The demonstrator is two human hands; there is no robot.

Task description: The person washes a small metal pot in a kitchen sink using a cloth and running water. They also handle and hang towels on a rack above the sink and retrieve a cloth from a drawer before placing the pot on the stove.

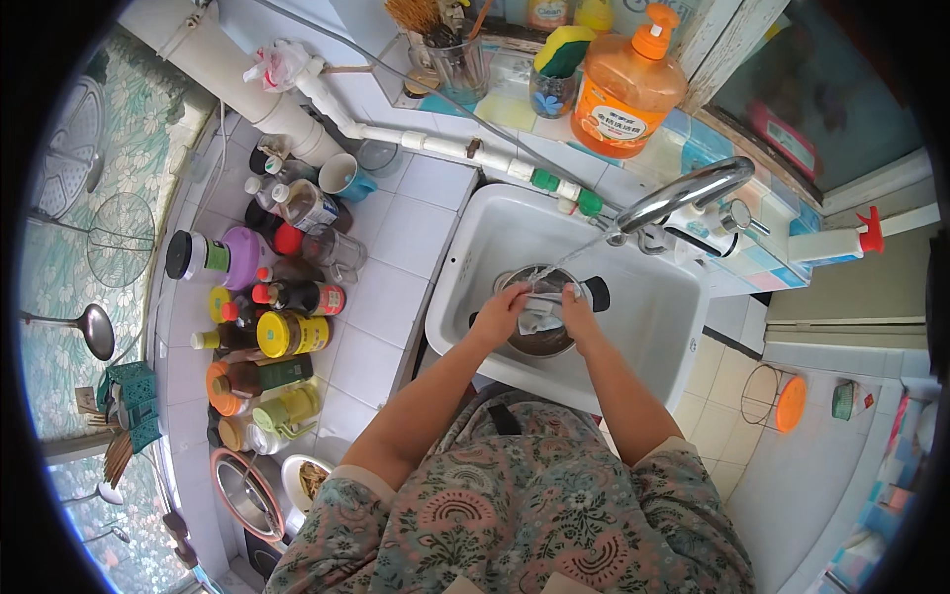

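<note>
A whitish cloth (539, 317) is stretched between my two hands, under a stream of water from the chrome faucet (683, 193). My left hand (502, 315) pinches its left side, and my right hand (577, 311) grips the right side. Directly below is a round metal pot (542, 344) with dark handles, standing in the white sink (633, 346). Both hands are over the pot. The cloth and my hands hide part of the pot's inside.
Left of the sink, a tiled counter (381, 257) bears several sauce bottles and jars, such as a yellow-lidded jar (280, 335). Behind stand an orange pump bottle (628, 84) and a sponge (562, 51) in a glass. A white pipe (435, 144) runs along the wall.
</note>
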